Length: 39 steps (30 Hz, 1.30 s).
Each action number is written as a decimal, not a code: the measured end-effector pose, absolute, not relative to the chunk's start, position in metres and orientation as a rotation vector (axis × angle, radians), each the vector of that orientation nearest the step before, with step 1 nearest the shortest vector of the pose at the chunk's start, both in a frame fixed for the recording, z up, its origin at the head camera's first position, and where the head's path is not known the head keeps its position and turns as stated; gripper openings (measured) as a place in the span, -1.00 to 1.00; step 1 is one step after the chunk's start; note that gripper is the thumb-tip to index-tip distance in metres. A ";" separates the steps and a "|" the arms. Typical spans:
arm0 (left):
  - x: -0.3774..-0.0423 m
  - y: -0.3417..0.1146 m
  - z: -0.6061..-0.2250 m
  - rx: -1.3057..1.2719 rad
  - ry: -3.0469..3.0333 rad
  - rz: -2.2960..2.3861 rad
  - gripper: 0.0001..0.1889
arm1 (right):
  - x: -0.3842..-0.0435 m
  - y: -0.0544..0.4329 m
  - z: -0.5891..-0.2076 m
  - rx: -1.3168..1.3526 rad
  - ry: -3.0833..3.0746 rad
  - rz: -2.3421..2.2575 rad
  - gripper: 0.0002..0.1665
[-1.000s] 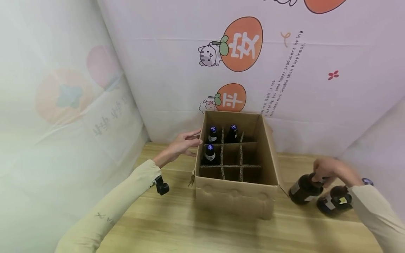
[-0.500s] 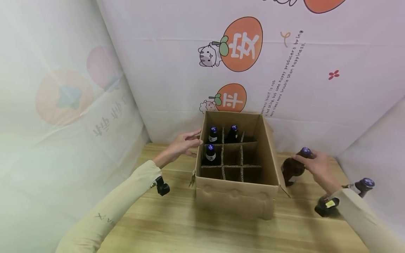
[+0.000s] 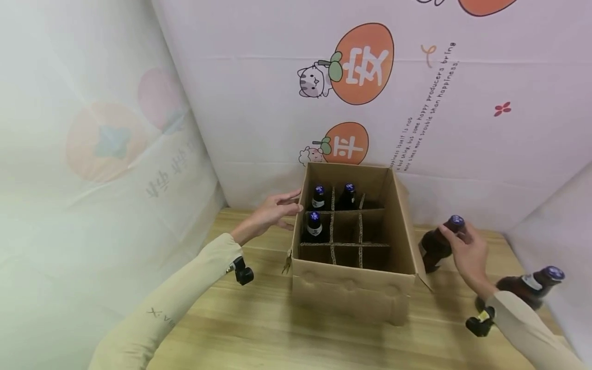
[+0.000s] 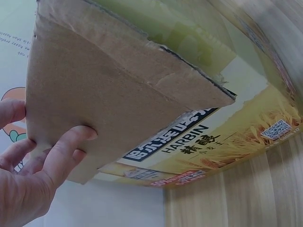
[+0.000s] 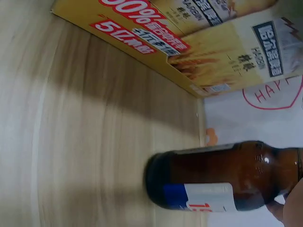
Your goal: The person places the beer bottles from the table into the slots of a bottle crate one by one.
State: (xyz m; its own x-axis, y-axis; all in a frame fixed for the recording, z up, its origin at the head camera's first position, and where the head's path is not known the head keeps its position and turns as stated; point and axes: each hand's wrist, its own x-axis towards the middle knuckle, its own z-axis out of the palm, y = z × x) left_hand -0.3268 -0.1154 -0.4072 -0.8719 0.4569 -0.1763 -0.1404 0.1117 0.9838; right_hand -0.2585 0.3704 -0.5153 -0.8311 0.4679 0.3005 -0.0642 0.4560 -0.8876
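Observation:
My right hand grips a brown glass beer bottle by its neck, just below the blue cap, to the right of the cardboard box. In the right wrist view that bottle shows a blue and white label, its base close over the wood. My left hand rests against the box's left side; in the left wrist view its extended fingers touch a plain brown flap. Inside the divided box, three capped bottles stand in the back-left cells: one front, two behind.
Another brown bottle with a blue cap stands at the right, partly behind my right sleeve. Printed cloth walls close off the back and both sides of the wooden table. A torn flap juts from the box's right side.
My right hand has moved back and left with the bottle beside the box, then nearly stopped. My left hand stays on the box. The head view has turned slightly left.

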 end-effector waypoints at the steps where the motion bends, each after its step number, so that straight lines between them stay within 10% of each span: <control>1: -0.326 -0.114 -0.407 0.314 1.957 1.810 -0.28 | -0.257 0.372 -0.513 -0.330 -2.232 1.334 -0.63; 22: -0.326 -0.113 -0.405 0.318 1.952 1.787 -0.27 | -0.250 0.425 -0.482 0.247 -2.745 1.342 -0.41; 39: -0.326 -0.111 -0.406 0.285 1.947 1.807 -0.27 | -0.260 0.399 -0.483 -0.129 -2.339 1.714 -0.42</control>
State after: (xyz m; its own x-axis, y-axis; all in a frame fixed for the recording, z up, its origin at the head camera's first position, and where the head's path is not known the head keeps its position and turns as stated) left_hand -0.3260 -0.1112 -0.4059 -0.8701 0.4532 -0.1937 -0.1594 0.1131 0.9807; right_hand -0.2600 0.3994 -0.4831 -0.9677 0.2102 0.1392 -0.0694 0.3087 -0.9486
